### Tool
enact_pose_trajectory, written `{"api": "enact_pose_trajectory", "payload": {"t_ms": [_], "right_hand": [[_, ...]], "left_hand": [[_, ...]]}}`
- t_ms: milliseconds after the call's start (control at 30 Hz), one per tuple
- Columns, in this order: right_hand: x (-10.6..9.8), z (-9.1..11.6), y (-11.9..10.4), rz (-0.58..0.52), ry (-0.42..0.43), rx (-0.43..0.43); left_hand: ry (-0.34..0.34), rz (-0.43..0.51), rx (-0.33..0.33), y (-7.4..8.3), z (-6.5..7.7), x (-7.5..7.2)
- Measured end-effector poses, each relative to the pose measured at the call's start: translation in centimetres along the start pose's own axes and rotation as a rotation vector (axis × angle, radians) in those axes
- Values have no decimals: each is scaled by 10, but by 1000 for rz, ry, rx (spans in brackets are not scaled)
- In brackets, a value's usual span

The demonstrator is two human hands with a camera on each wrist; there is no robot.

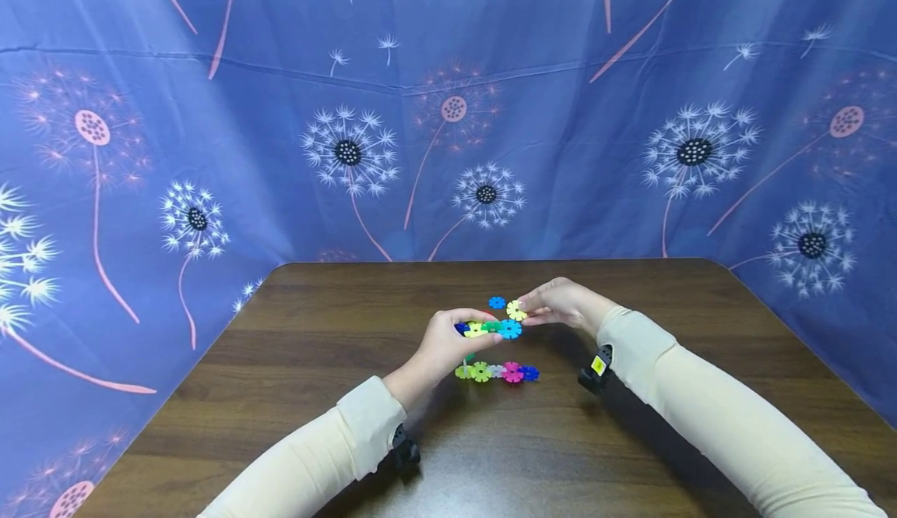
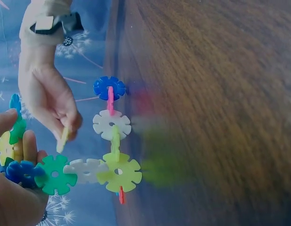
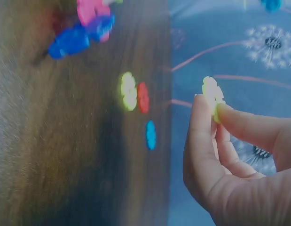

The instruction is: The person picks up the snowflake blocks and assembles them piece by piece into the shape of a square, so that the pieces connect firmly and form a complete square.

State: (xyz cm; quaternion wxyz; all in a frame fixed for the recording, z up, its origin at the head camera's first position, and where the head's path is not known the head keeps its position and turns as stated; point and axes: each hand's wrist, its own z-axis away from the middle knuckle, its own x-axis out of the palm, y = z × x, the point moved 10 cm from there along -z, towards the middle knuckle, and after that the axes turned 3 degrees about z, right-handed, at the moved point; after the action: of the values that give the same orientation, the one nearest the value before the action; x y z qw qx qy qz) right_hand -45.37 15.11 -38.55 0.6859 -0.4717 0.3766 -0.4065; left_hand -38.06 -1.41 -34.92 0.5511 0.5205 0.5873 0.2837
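My left hand (image 1: pixel 443 344) grips a chain of interlocked, notched flower-shaped plastic discs between thumb and fingers. In the head view, a light-blue disc (image 1: pixel 511 329) ends the held row, next to green and yellow ones. The left wrist view shows the chain running on through a green disc (image 2: pixel 56 181), a white disc and a yellow-green disc (image 2: pixel 129 178), then bending along a branch to a dark blue disc (image 2: pixel 109 88). Just right of the light-blue end, my right hand (image 1: pixel 569 304) pinches a single pale yellow disc (image 3: pixel 211 93) between thumb and fingertips.
On the brown wooden table (image 1: pixel 294 331) lie loose discs beyond the hands: a blue disc (image 3: pixel 151 135), a red disc (image 3: pixel 143 97) and a yellow disc (image 3: pixel 129 92). Behind the table's far edge hangs a blue dandelion-print cloth (image 1: pixel 561 113).
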Motion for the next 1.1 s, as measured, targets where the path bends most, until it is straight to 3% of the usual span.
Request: {"api": "enact_pose_trajectory", "payload": {"t_ms": [233,533,733,1100], "right_hand": [[8,31,-18,112,-29,-112],[2,61,-27,168,48,-228],[8,71,-32,204,71,-298],[13,79,-37,253,105,-321]], "left_hand": [[1,-18,-1,1,-1,-1],[10,-16,-40,-1,0,-4],[35,-25,-33,-2,0,-6],[21,-23,-18,-1,-2,-3]]}}
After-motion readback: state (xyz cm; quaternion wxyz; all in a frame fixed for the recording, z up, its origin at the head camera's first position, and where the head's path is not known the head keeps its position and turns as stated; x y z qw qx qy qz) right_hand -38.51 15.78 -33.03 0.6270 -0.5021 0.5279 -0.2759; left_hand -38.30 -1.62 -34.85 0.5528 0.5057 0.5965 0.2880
